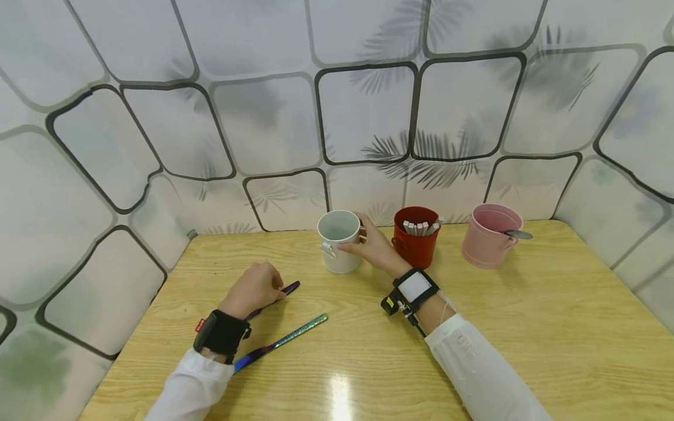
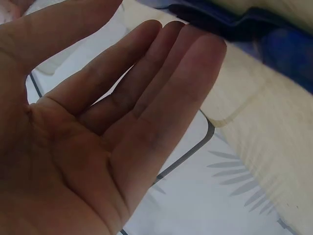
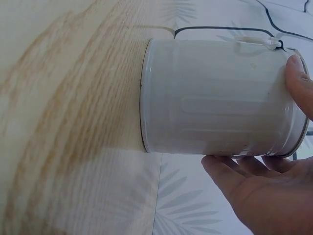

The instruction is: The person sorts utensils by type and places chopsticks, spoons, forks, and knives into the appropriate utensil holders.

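Observation:
My right hand (image 1: 378,248) grips a small white metal pail (image 1: 341,257) with side handles, standing upright at the back of the table. In the right wrist view the thumb lies near the pail's rim and the fingers (image 3: 225,174) press its opposite side. My left hand (image 1: 255,287) is low over a slim dark purple utensil (image 1: 291,287), partly hidden beneath it. The left wrist view shows loosely bent fingers (image 2: 171,88), their tips at a blurred dark blue item (image 2: 288,49), with the thumb apart. Nearer lies a long, shiny blue-green utensil (image 1: 297,333), its near end by the left sleeve.
To the right of the white pail stands a red pail (image 1: 423,251) holding several white-ended sticks. Further right is a pink pail (image 1: 481,248) with a metal utensil (image 1: 518,234) leaning over its rim. A patterned wall (image 1: 284,202) closes off the wooden table (image 1: 516,339) behind.

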Available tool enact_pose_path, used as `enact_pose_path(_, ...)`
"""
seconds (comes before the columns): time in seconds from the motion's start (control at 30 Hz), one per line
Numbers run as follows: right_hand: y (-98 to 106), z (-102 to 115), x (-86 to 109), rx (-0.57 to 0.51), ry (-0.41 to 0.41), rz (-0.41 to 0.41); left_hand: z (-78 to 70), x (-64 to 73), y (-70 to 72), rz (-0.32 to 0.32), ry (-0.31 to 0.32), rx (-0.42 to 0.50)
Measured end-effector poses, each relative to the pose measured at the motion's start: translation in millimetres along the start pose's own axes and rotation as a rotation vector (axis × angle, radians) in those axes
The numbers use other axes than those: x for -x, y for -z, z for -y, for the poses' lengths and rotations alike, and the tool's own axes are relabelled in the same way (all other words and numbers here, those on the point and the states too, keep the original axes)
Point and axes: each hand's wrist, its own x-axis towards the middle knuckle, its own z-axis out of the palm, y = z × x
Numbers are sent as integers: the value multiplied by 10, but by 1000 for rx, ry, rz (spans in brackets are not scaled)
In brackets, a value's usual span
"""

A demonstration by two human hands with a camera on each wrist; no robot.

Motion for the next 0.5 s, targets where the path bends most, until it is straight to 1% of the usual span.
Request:
enact_pose_path(0.1,2,9,0,9,-2,-4,-14,-2,-26,-15,23,-10)
enact_pose_path(0.3,2,21,4,23,-3,-7,-63,11,-78,-83,41,-43)
enact_pose_path(0.5,1,9,1,22,-7,-6,-94,5,-124,-85,85,-88)
